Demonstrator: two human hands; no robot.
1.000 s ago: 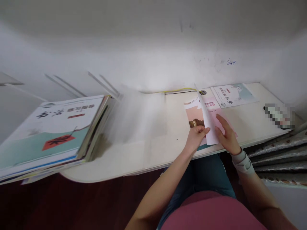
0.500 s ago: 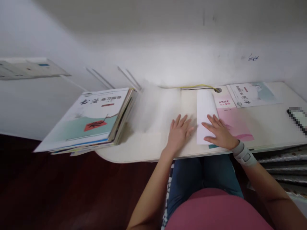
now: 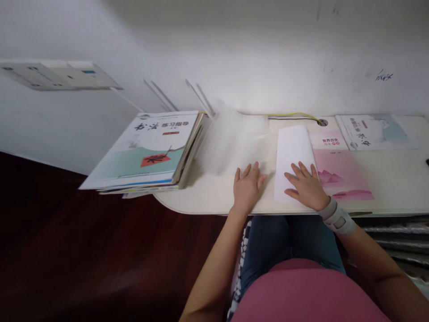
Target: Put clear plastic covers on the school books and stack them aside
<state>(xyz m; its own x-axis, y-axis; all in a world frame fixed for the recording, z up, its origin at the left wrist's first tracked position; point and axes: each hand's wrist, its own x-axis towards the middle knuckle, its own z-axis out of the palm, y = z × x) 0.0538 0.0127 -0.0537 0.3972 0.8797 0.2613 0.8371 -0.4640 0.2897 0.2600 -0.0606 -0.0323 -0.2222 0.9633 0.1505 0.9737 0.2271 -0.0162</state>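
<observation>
On the white paper [image 3: 293,145], the right hand [image 3: 305,185] lies palm-down, fingers fanned, gripping nothing. The left hand [image 3: 248,187] rests on the bench [image 3: 208,197], fingers slightly parted, empty. A pink book [image 3: 343,172] adjoins the paper's right edge; stacked books [image 3: 147,150] lie further left.

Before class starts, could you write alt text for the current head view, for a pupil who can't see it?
A person's right hand lies spread on white paper beside a pink cover on a white desk, the left hand open nearby. A stack of books sits toward the left.
</observation>
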